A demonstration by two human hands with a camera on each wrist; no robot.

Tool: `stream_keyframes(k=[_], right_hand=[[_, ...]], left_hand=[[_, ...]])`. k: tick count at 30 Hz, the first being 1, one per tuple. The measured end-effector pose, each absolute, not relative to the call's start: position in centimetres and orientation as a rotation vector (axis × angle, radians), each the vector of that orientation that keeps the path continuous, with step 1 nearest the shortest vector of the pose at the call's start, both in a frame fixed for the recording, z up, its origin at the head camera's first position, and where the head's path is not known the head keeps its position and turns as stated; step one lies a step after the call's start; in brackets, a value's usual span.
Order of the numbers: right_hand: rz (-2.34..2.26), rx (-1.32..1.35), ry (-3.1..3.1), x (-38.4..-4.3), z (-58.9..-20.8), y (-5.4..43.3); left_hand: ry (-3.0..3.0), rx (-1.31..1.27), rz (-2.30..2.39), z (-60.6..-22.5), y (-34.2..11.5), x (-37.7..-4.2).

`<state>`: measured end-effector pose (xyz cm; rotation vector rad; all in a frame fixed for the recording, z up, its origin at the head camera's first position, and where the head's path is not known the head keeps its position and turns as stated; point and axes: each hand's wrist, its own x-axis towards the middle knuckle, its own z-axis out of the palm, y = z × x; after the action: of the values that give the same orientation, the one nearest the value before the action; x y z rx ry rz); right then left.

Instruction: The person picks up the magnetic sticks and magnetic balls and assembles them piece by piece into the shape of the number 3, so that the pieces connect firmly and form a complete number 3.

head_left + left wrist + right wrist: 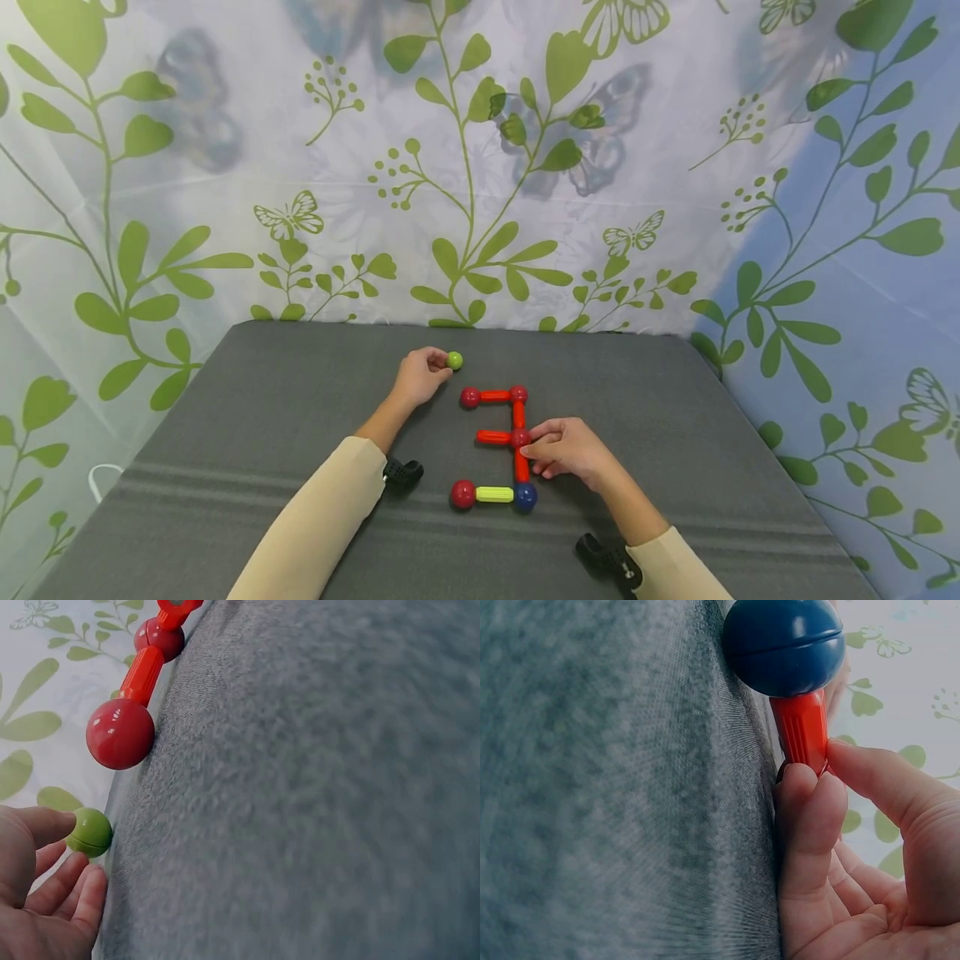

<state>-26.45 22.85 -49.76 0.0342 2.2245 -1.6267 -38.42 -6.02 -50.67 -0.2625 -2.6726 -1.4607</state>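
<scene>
On the grey table lies a figure of balls and short rods, shaped like a backward E. A red ball (470,397), a red rod (495,396) and another red ball (518,394) make its top arm. Its middle arm is a red rod (492,437) joined to a red ball (520,438). At the bottom, a yellow-green rod (495,494) links a red ball (463,494) and a blue ball (526,497). My right hand (572,450) pinches the lower upright red rod (801,727) near the middle ball. Beyond the top arm, my left hand (422,375) holds a green ball (91,832) between thumb and fingers.
The grey table (315,467) reaches back to a white curtain (345,225) printed with green leaves and butterflies. Black wrist devices sit under the left forearm (403,473) and the right forearm (609,560).
</scene>
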Motion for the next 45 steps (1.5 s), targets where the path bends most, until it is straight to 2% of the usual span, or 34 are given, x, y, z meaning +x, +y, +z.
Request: stream_keyframes(k=[9, 21, 45], right_hand=[[-1.614, 0.025, 2.232, -26.5, -49.8, 22.8], [-1.615, 0.013, 2.221, -26.6, -49.8, 23.0], [-1.622, 0.005, 2.204, -26.7, -50.0, 23.0]], left_hand=[[-2.667, -0.206, -1.487, -50.7, -5.8, -39.4], [-2.771, -0.342, -1.504, -50.1, -6.6, -40.9], [-2.818, -0.445, -1.446, -50.0, -6.6, -42.0]])
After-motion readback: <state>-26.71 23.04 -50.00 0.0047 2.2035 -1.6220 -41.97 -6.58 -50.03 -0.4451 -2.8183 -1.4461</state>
